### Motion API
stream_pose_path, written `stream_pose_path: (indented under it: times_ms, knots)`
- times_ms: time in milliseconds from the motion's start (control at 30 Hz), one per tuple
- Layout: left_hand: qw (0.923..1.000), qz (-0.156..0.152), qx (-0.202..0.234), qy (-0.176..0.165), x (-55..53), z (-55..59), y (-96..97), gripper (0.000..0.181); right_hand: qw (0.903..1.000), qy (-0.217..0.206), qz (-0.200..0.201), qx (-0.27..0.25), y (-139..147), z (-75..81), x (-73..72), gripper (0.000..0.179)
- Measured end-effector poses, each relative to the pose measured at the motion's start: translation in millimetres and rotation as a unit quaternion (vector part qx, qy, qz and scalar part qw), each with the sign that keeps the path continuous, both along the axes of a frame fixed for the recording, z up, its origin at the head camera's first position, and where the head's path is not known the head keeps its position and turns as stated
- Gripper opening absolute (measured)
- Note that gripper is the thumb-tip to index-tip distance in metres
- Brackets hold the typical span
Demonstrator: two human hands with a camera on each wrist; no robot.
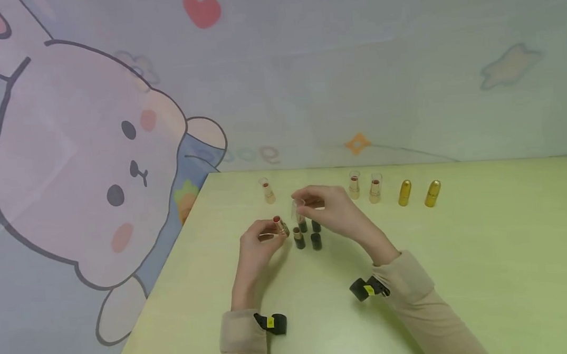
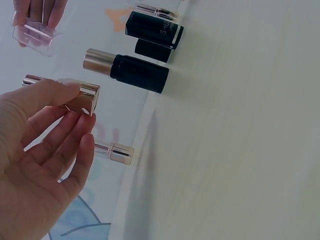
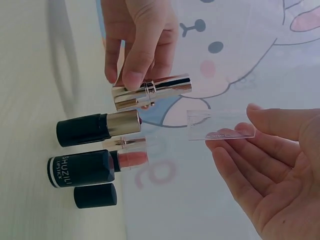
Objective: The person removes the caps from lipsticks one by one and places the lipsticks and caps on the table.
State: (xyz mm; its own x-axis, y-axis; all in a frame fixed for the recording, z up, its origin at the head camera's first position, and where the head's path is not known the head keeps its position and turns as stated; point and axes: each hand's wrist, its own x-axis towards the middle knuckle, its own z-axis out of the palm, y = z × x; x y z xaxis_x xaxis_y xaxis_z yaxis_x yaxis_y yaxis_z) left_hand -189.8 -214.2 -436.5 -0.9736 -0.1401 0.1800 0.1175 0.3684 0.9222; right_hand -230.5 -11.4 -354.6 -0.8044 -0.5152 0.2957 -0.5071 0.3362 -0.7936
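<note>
My left hand pinches a shiny gold lipstick by its base between thumb and fingers, its red tip uncovered. To its right, my right hand holds a clear, open-ended lipstick cap by one end. In the right wrist view a gap shows between the cap and the gold lipstick. Just below the hands stand a black lipstick with a gold collar and a black cap. Behind them is a black lipstick marked SHUZILI, its pinkish stick showing, partly hidden by my right hand in the head view.
At the back left stands a clear-capped lipstick. Two more clear-capped lipsticks and two gold bullet-shaped tubes line the back right. Behind the pale yellow-green table hangs a cartoon-printed cloth.
</note>
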Motion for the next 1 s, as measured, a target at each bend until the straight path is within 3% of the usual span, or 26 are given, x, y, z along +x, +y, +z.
stream_pose_path:
  times_ms: [300, 467, 667, 1000]
  knots:
    - [0.9994, -0.026, -0.020, -0.013, 12.9, 1.8, -4.8, 0.020, 0.9988, -0.026, 0.028, 0.029, 10.2, -8.2, 13.5, 0.023]
    - [0.9972, -0.063, -0.024, -0.031, 18.7, -0.4, -5.4, 0.025, 0.9974, -0.035, 0.039, 0.050, 14.1, -16.1, 19.6, 0.018]
    - [0.9911, -0.117, -0.040, -0.050, 19.9, -0.7, -4.1, 0.022, 0.9949, -0.038, 0.035, 0.087, 15.8, -22.5, 22.9, 0.016]
    - [0.9778, -0.173, -0.110, -0.046, 18.8, -5.6, -0.9, 0.021, 0.9884, -0.001, 0.029, 0.149, 15.1, -36.1, 24.5, 0.013]
